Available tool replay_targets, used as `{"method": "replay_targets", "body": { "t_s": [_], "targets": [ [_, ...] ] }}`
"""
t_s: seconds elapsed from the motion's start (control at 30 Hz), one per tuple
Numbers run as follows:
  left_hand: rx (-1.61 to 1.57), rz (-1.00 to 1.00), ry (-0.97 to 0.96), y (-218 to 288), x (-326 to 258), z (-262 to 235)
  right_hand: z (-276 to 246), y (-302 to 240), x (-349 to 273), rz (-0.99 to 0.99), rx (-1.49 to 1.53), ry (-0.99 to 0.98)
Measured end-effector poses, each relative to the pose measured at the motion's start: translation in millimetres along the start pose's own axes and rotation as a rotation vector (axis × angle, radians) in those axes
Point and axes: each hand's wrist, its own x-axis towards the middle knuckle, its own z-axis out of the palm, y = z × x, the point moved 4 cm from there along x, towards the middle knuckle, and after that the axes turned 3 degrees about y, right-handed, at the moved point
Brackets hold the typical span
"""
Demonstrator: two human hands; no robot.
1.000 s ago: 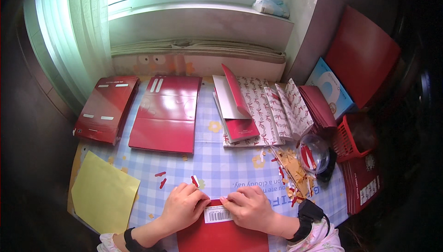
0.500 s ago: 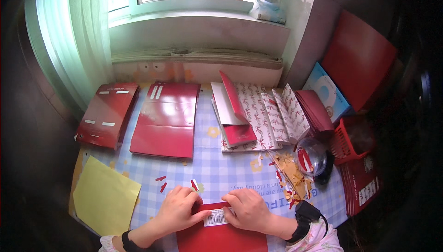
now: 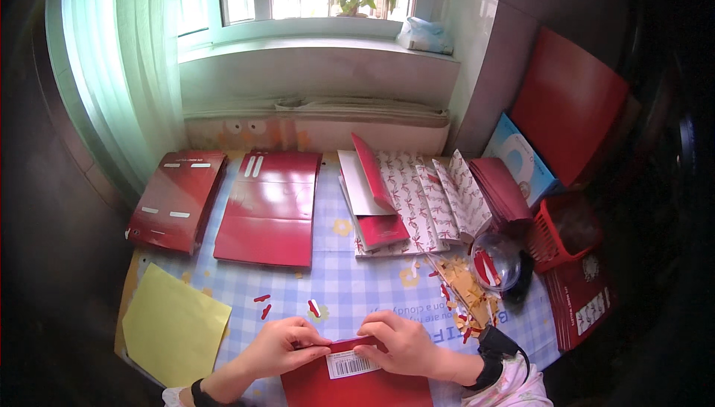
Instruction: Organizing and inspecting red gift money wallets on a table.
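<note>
A piece of red cardboard packaging (image 3: 357, 390) lies at the table's near edge, with a white barcode label (image 3: 354, 364) close to its far edge. My left hand (image 3: 287, 347) pinches the far edge left of the label, thumb lying along it. On the other side, my right hand (image 3: 398, 344) grips the same edge, its thumb resting by the label's upper right corner. Folded fingers hide parts of that edge. Beyond the hands lie small red-and-white card scraps (image 3: 314, 308). Bands circle both wrists.
Two stacks of red folded card, one left (image 3: 179, 200) and one centre-left (image 3: 268, 210), lie at the back. A yellow sheet (image 3: 177, 326) is at left. Patterned card (image 3: 398, 183), a clear round tub (image 3: 497, 262), scraps (image 3: 465, 288) and a red basket (image 3: 542, 239) fill the right.
My left hand has shifted slightly left and lower along the packaging's far edge. The right thumb has moved onto the label's upper corner. The whole view has tilted a little upward.
</note>
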Motion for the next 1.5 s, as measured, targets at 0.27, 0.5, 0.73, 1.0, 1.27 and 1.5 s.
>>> {"method": "replay_targets", "body": {
  "t_s": [0.27, 0.5, 0.73, 1.0, 1.27, 1.5],
  "targets": [
    [0.028, 0.204, 0.067, 30, -10, -4, -27, -18, 7, -0.129, 0.036, -0.097],
    [0.02, 0.25, 0.102, 34, -12, -3, -29, -25, 9, -0.2, 0.03, -0.08],
    [0.081, 0.281, 0.11, 33, -12, -2, -25, -23, 8, -0.121, 0.001, -0.151],
    [0.084, 0.283, 0.096, 34, -15, 1, -21, -17, 6, -0.09, 0.028, -0.302],
    [0.097, 0.292, 0.091, 35, -13, 2, -23, -22, 8, -0.115, -0.051, -0.336],
    [0.102, 0.272, 0.075, 33, -12, 3, -22, -22, 7, -0.057, -0.026, -0.334]
  ]
}}
